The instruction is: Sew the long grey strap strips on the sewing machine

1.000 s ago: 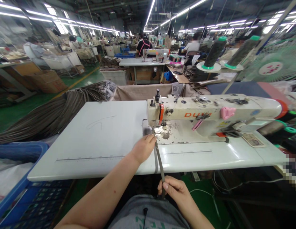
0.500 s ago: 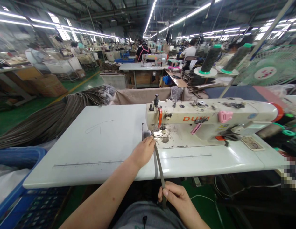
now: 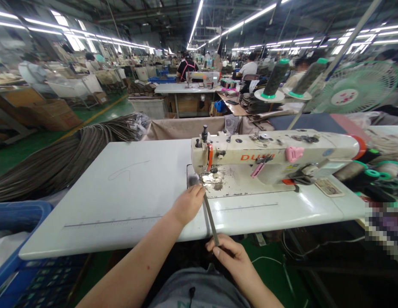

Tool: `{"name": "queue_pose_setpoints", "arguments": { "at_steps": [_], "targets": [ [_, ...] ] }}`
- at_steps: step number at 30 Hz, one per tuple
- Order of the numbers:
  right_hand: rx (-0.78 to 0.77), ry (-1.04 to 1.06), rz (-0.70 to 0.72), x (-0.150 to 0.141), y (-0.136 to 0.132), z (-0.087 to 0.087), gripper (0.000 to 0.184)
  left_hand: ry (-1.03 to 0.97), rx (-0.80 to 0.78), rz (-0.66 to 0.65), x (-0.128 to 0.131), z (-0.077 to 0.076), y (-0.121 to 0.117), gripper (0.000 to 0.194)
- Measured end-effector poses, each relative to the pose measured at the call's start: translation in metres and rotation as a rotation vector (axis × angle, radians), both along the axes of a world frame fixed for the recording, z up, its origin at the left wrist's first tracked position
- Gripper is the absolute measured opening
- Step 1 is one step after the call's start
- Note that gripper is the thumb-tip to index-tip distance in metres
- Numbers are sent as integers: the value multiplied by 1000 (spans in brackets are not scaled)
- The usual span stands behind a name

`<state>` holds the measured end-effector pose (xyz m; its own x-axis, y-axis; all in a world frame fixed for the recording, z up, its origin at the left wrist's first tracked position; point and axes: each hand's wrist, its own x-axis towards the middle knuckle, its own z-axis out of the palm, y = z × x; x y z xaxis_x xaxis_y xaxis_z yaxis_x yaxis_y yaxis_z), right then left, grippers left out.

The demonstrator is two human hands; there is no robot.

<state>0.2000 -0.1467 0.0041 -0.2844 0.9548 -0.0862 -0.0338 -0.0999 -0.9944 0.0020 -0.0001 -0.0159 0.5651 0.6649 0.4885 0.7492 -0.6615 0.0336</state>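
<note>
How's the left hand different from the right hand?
The left hand is over the table, close to the machine; the right hand is nearer the body, by the table's front edge. The left hand's grip is hard to see; the right hand clearly pinches the strip. Both hands are bare and at the strip.

from my remote seat i read this as a sewing workshop on a factory scale. the near sewing machine [image 3: 237, 149] gives it away: behind it rise thread cones [image 3: 276, 79] and a green fan [image 3: 345, 96], beyond it sits a second sewing machine [image 3: 205, 78] by a person with pink straps [image 3: 187, 68], and left of it lies a heap of dark strips [image 3: 57, 158]. high above it run tube lights [image 3: 196, 18].
</note>
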Motion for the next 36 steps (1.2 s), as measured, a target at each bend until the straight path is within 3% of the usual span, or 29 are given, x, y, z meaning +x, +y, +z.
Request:
{"name": "queue_pose_setpoints", "arguments": {
  "at_steps": [4, 18, 36],
  "targets": [
    [-128, 95, 1, -2, -1, -7, 40, -18, -25, -2, 0, 0, 0, 22],
    [-68, 21, 72, 2, -4, 7, 42, -9, -37, 12, 0, 4, -2, 25],
    [-33, 16, 85, 3, -3, 6, 43, 6, -42, 16, -1, 4, -1, 21]
  ]
}}
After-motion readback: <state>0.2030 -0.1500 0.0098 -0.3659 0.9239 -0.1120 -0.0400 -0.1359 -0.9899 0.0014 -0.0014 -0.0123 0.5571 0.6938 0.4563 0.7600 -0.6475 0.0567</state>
